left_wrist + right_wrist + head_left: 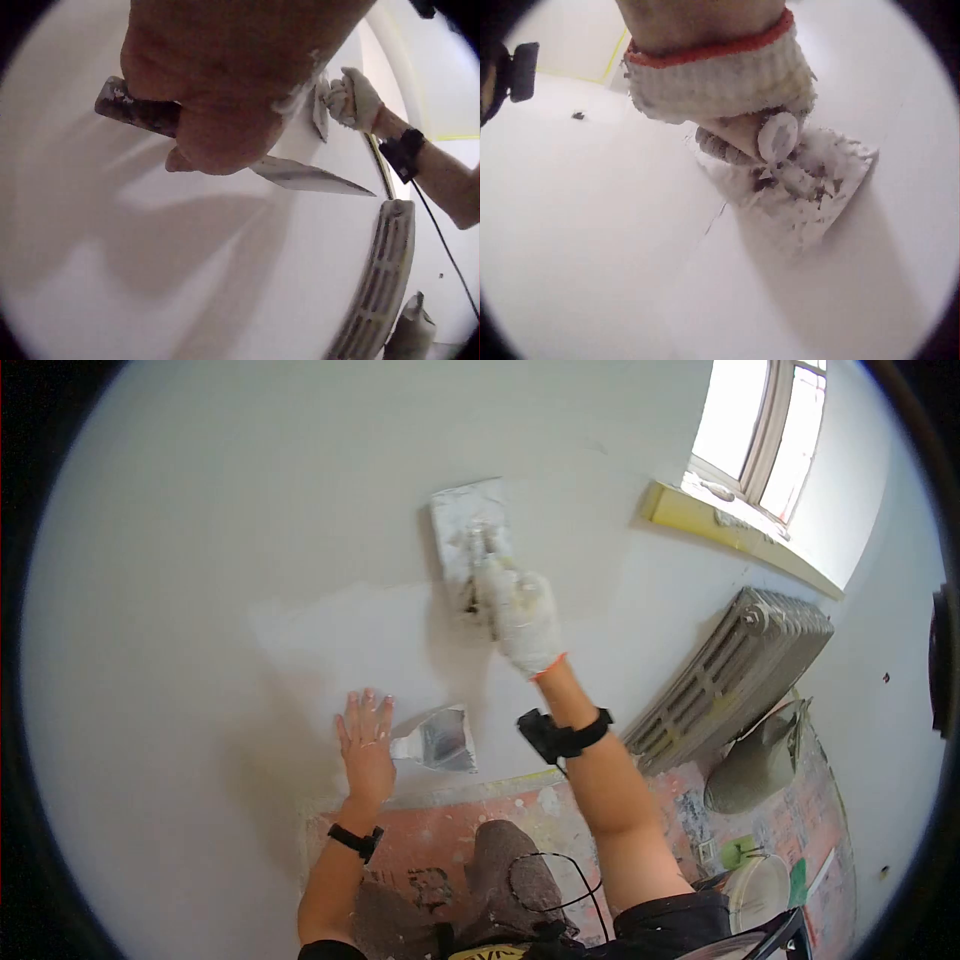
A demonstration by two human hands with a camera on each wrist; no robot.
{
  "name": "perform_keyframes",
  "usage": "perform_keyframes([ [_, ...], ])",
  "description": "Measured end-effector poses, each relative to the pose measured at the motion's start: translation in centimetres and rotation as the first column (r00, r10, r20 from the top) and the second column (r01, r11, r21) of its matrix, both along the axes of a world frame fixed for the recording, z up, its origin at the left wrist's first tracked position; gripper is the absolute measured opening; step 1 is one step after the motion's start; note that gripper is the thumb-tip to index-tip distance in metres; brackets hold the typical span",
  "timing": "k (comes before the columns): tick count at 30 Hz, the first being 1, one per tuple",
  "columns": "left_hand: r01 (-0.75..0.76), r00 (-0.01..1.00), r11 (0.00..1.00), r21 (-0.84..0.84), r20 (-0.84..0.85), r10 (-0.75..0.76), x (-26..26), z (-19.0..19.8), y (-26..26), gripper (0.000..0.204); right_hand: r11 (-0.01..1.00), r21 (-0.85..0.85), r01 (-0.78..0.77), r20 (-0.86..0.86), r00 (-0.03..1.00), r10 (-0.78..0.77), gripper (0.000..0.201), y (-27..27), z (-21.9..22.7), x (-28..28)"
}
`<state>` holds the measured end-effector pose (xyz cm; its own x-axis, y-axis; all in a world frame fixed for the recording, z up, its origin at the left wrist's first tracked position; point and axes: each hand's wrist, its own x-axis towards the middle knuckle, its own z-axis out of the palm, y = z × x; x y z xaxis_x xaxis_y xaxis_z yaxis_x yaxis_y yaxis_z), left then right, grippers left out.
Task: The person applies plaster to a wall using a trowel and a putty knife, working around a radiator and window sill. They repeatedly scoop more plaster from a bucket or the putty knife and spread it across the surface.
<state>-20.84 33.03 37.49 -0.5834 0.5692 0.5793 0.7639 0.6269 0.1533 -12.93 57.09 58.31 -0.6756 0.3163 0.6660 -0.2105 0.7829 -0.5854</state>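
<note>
My right hand [522, 615], in a white work glove with an orange cuff, grips a plastering trowel [460, 510] by its handle. The trowel's rectangular blade lies against the white wall [250, 510]; in the right wrist view its back [832, 180] is crusted with plaster. Bare and lower down, my left hand [368, 765] holds a wide putty knife [447, 740]. Its blade sticks out to the right of the hand, and in the left wrist view the dark handle [139, 112] shows on the hand's other side. White plaster smears the left hand's skin.
A cast-iron radiator [735, 670] stands right, below a window with a yellow-edged sill [740, 540]. Near it are a grey sack [760, 765] and a white bucket [757, 895] on the stained reddish floor [410, 830]. A black cable [545, 855] loops near my legs.
</note>
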Motion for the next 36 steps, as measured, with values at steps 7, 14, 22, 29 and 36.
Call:
perform_keyframes([
  [7, -0.048, 0.997, 0.999, 0.007, 0.065, 0.047, 0.0, -3.6, -0.2, 0.065, 0.997, -0.014, -0.073, -0.035, 0.997, 0.073, 0.043, -17.5, 0.2, -9.0],
  [14, 0.091, 0.993, 0.976, 0.198, -0.091, -0.074, -3.3, -7.7, 0.4, 0.067, 0.954, 0.222, -0.201, 0.331, 0.936, 0.12, 0.049, -28.7, -4.6, -14.7],
  [22, -0.045, 0.981, 0.979, -0.2, 0.175, 0.081, 1.0, -1.2, -1.5, 0.062, 0.897, -0.264, -0.355, 0.207, 0.887, 0.412, 0.05, -17.0, -2.6, -3.4],
  [29, -0.065, 0.988, 0.99, -0.125, 0.129, 0.081, 1.0, -1.7, -0.7, 0.073, 0.781, -0.58, -0.232, -0.134, 0.973, 0.189, 0.04, 5.1, 1.9, 10.9],
  [36, -0.085, 0.988, 0.98, -0.182, 0.113, 0.107, 1.2, -1.6, -0.2, 0.074, 0.742, -0.642, -0.196, -0.214, 0.974, 0.072, 0.042, 10.0, 2.8, 11.7],
])
